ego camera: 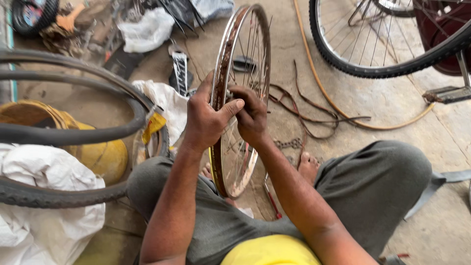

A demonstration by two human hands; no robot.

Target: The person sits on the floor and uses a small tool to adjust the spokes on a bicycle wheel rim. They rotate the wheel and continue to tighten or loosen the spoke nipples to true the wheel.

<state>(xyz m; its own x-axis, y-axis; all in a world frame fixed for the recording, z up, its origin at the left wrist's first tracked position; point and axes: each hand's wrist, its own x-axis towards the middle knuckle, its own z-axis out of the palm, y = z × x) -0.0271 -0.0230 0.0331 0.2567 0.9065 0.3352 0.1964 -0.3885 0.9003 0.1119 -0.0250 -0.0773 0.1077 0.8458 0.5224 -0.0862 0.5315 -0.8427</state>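
A bare, rusty bicycle wheel rim with thin spokes stands upright on the floor between my knees. My left hand grips the rim's left edge, thumb stretched across it. Just right of it, my right hand is closed on the rim, its fingertips among the spokes. What the fingertips pinch is too small to tell. I sit on the ground in grey trousers.
Black tyres lie at my left over a yellow tub and white sacks. A bicycle's tyred wheel and pedal stand at the upper right. A chain, brown strips and a hose lie on the concrete floor.
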